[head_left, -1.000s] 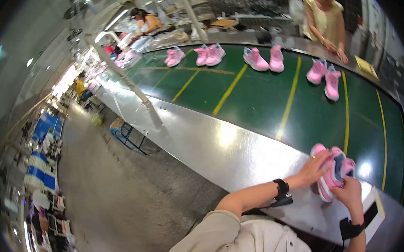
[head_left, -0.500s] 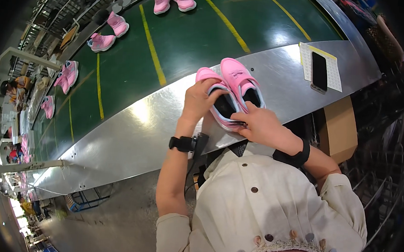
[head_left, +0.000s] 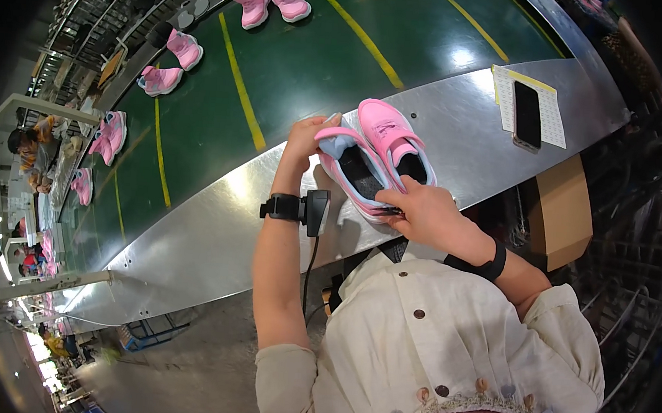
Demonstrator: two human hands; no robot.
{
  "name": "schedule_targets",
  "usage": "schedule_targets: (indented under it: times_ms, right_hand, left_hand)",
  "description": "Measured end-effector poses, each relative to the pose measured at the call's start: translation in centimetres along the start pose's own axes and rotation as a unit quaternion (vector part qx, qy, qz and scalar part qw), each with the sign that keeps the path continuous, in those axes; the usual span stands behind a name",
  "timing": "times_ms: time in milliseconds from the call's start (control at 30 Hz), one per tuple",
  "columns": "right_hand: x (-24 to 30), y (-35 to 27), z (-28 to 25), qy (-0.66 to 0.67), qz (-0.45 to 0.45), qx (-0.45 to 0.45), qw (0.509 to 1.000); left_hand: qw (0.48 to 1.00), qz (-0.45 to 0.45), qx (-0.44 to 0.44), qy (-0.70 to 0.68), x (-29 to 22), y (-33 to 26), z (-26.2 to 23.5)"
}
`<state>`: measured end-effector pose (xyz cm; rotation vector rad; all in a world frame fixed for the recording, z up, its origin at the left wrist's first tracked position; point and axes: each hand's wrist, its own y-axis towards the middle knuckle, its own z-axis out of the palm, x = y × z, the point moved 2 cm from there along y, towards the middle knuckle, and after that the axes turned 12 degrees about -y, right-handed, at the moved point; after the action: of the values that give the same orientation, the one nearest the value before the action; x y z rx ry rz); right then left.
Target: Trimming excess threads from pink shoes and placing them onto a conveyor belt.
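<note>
A pair of pink shoes (head_left: 373, 159) sits at the near edge of the metal counter (head_left: 214, 229), just in front of the person. The shoe on the left side has a light blue lining and a dark inside, and its opening faces up toward the camera. What lies inside it, I cannot tell, because the opening is dark. The second shoe lies touching it on the right side, toe pointing away to the green belt (head_left: 310, 59).

The left hand (head_left: 305, 139) is raised from the elbow, and the forearm stands almost upright in the picture. Its fingers are closed on the heel rim of the left shoe, at the far side. A black wrist strap with a small device (head_left: 300, 208) sits on this forearm, and a cable hangs down from it.

The right hand (head_left: 423, 213) comes from the right, with the wrist bent inward. It grips the near side of the same shoe, with the fingertips at the edge of the opening. A black band is on this wrist too.

On the right end of the counter a black phone (head_left: 527, 114) lies on a sheet of paper (head_left: 555, 126). A cardboard box (head_left: 561, 207) hangs below the counter edge; its contents do not show. More pink shoes (head_left: 272, 3) lie in pairs on the belt, well apart from the hands.
</note>
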<state>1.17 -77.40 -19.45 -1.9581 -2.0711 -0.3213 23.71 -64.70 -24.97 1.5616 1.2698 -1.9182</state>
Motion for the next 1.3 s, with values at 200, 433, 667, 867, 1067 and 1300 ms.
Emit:
schedule_targets:
  times_ms: [200,433,667,867,1067,1300]
  right_hand:
    - [-0.8,-0.2,-0.4,0.059,-0.006,0.030,0.998]
    - [-3.0,-0.5,-5.4,0.274,0.050,-0.212,0.937]
    - [-2.0,0.6,-5.6,0.270,-0.019,-0.280,0.921]
    - [-1.4,1.1,-6.1,0.281,-0.078,-0.311,0.905]
    - [-1.5,1.7,-6.7,0.252,-0.154,-0.322,0.899]
    - [-1.9,1.3,-6.1,0.238,-0.123,-0.295,0.917]
  left_hand:
    - [0.987,0.126,-0.038,-0.097,0.2,-2.3,0.9]
    - [0.921,0.227,-0.065,-0.309,-2.1,-6.7,0.3]
    - [0.871,0.305,-0.029,-0.384,-3.6,-10.4,4.7]
    - [0.881,0.298,0.059,-0.363,-3.1,-11.0,5.9]
    - [0.881,0.228,0.063,-0.411,-2.9,-10.8,6.9]
    - [0.900,0.203,0.032,-0.385,-3.6,-10.6,7.6]
